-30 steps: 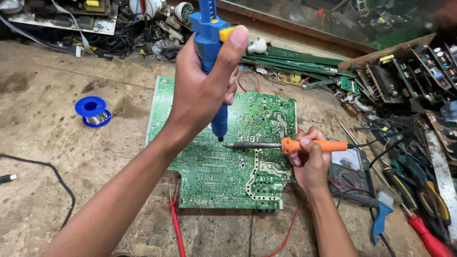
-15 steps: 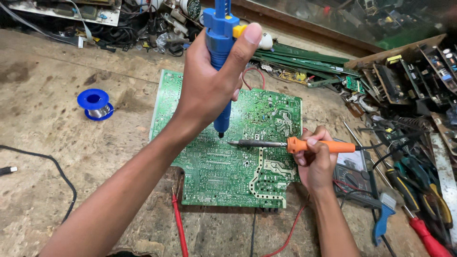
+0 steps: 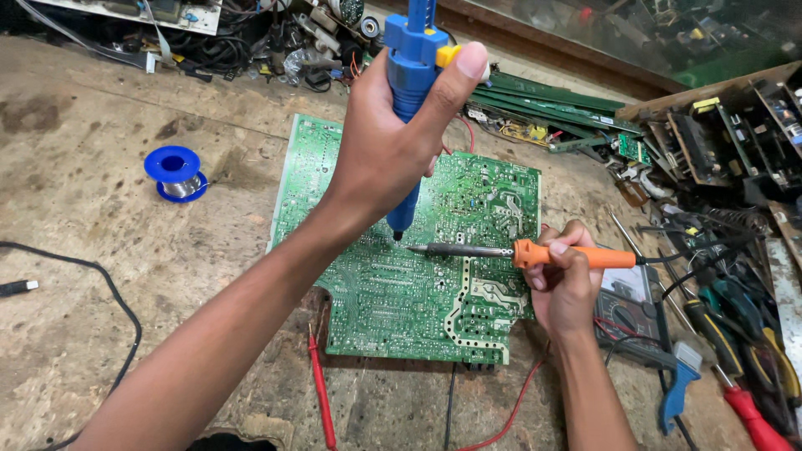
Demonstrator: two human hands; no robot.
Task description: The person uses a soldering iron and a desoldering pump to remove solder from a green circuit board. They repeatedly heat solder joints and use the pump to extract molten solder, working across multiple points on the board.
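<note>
We work at a stained, dusty desk. At its left lie a black cable and a blue solder spool. In the middle a green circuit board lies flat, with a red probe at its near edge. Our left hand has its fingers wrapped tight around a blue desoldering pump, held nearly upright with its tip down on the board. Our right hand pinches an orange-handled soldering iron, whose long axis runs level, tip pointing left, just beside the pump's tip. Boards and tools crowd the far and right edges.
</note>
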